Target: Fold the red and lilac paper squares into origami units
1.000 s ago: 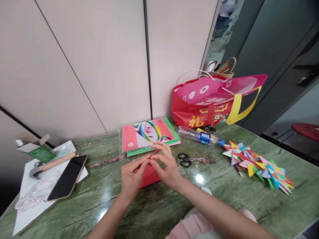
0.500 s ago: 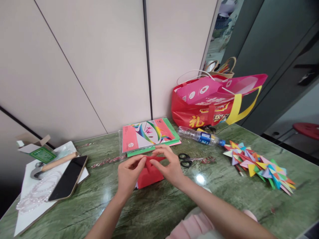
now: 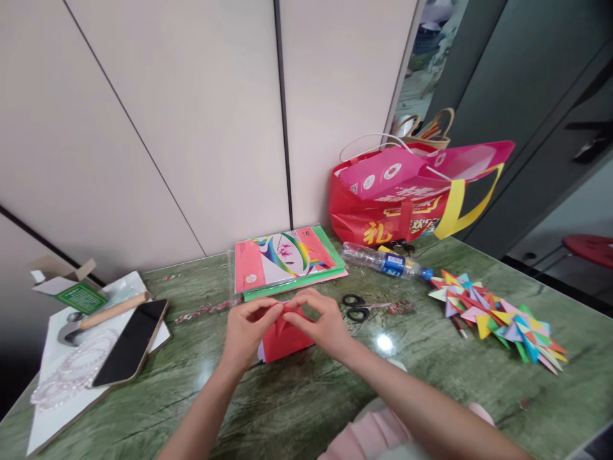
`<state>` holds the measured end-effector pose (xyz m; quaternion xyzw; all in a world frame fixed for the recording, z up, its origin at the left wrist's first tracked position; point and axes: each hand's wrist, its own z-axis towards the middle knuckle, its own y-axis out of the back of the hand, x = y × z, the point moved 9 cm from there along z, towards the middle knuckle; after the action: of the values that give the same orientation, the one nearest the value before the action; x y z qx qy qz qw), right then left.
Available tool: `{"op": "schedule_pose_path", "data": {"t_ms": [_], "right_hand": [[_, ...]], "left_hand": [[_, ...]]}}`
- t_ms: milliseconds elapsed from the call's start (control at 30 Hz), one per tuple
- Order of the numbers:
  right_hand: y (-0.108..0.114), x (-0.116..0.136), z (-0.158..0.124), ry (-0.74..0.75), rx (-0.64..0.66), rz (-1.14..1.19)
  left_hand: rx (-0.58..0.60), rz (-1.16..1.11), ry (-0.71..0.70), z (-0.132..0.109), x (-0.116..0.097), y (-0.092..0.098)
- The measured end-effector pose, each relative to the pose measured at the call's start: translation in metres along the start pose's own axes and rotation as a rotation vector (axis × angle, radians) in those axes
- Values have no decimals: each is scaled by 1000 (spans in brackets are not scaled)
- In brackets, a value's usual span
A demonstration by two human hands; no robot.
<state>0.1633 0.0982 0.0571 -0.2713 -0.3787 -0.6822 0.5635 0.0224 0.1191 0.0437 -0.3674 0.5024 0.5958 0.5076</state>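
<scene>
Right hand (image 3: 328, 324) is sitting lower than a second ago, fingers (image 3: 309, 296) pinched nearly closed, left hand (image 3: 245, 327) likewise, both gripping the folded red paper (image 3: 282, 319) over the red sheet (image 3: 287, 346) on the desk (image 3: 282, 409), so two-handed paper handling is continuing.

Looks like a home room, judging by marbled table (image 3: 143, 409), pale panels (image 3: 191, 115), dark door (image 3: 522, 128), shopping bag (image 3: 352, 214), phone (image 3: 129, 348), folded-paper pieces (image 3: 500, 316).
</scene>
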Motion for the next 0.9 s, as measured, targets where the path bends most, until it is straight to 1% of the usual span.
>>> {"op": "schedule_pose_path", "data": {"t_ms": [100,167,267,333,400,500,633,700,800,833,900], "right_hand": [[-10,-23,-2,-202,68,133],[-17,-38,-5,-336,91,254],[-16,-52,-8,-440,11,370],[-12,-55,-9,-451,-41,387],[-10,-54,-8,-436,-54,370],[-9,-52,-7,-412,-43,337],[-12,-51,-7,-408,-16,360],[-14,-50,-6,-402,10,391],[-20,-48,-5,-387,94,409],[-21,-49,-5,-388,116,402],[-22,-52,-6,-405,129,395]], "left_hand": [[20,0,44,1,2,-2],[23,-54,116,1,8,-4],[58,-194,219,-1,15,-11],[111,-241,254,-3,17,-17],[148,-236,270,-4,17,-20],[148,-213,285,-5,18,-19],[140,-178,294,-4,19,-15],[188,-141,292,-5,20,-18],[270,-96,292,-6,20,-23],[274,-87,291,-5,20,-23],[232,-75,282,-3,20,-20]]}}
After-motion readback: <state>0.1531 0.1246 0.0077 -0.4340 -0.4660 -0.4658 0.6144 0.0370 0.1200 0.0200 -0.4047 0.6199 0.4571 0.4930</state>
